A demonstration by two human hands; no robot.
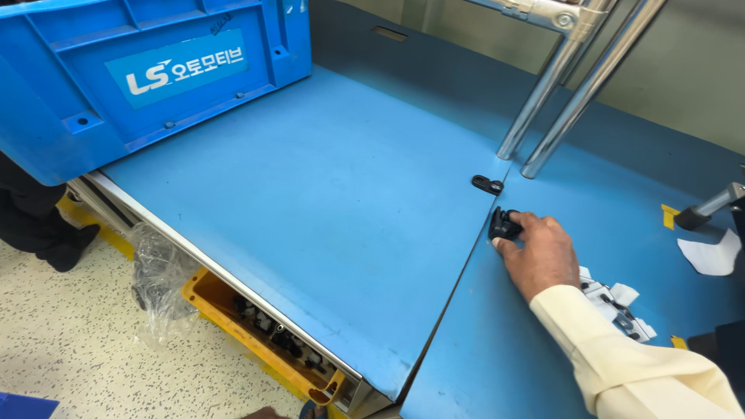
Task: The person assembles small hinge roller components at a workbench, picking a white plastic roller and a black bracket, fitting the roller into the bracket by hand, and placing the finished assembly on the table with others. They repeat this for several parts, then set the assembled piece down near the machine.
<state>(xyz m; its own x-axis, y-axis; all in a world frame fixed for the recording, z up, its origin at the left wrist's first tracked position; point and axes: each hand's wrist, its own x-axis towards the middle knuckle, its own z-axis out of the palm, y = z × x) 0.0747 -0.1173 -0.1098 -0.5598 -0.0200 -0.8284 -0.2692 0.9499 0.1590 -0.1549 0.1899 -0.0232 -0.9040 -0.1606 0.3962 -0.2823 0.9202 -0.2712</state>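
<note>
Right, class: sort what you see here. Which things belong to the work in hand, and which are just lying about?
In hand:
right hand
small black part pinched in its fingers

Lying about:
second black part on the blue table
blue crate
metal poles
white fittings
yellow tray below

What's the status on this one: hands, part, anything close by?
Right hand grips small black part on blue table. Left hand not visible. Second black piece lies beside, apart.

I have one view only, from the head camera: it looks steeply down and forward across the blue worktop (326, 209), fairly near, tilted, with floor (70, 326) showing at lower left beyond its edge.
</note>
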